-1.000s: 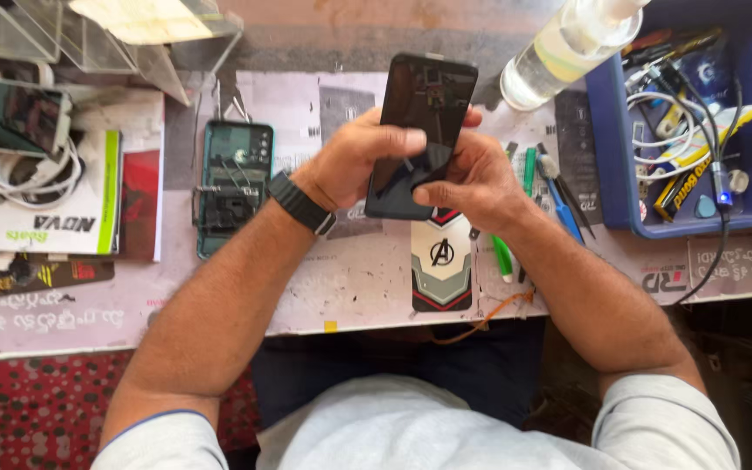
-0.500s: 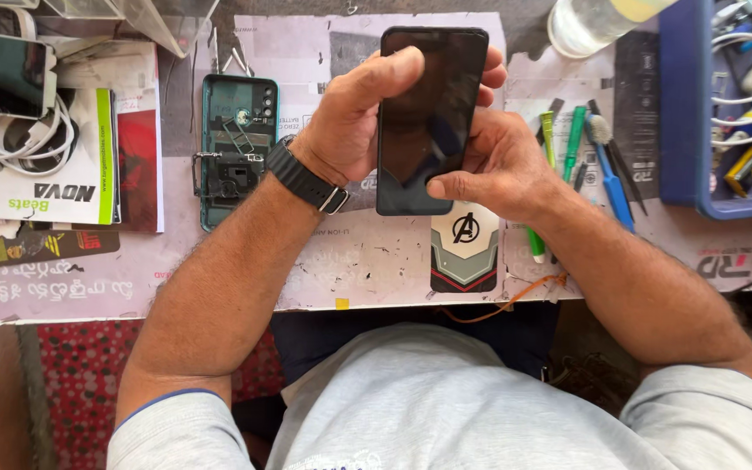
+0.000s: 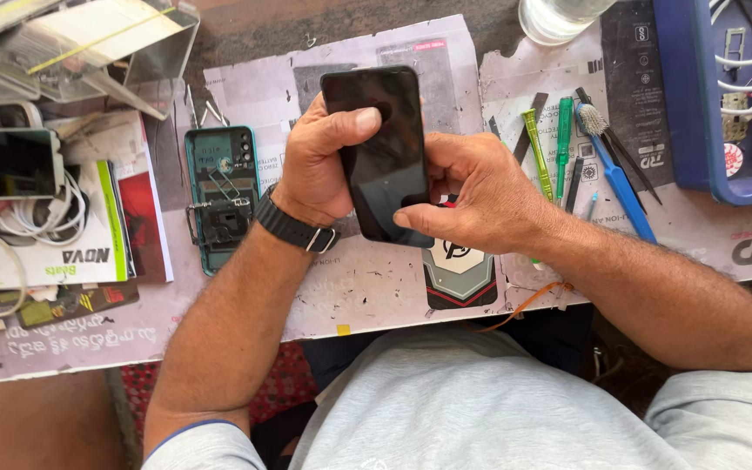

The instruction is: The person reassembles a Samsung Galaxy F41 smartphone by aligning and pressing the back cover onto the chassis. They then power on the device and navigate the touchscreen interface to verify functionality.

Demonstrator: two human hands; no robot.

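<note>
I see both hands closed on a black smartphone, held dark screen up just above the middle of the tabletop. The left hand is clenched around the phone's left edge, thumb lying across the glass near the top; I judge this is the steadying hold. The right hand clasps the lower right corner, thumb tip pressed on the screen's bottom edge, as if squeezing the glass down into its frame.

Left of the wrist, with its black watch, lies an opened teal phone body, its insides bare, kept within easy reach. Right of the hands lie green screwdrivers and a blue-handled brush, side by side, handles towards me. A blue tray at the far right holds cables and small parts. A clear bottle stands at the top edge.

Under the hands a printed repair mat covers the surface, grey with black diagrams. A dark card with a white shield shape and red stripes peeks out below the phone. At far left sits a white and green flat box with white cables coiled on it, beside a red booklet.
</note>
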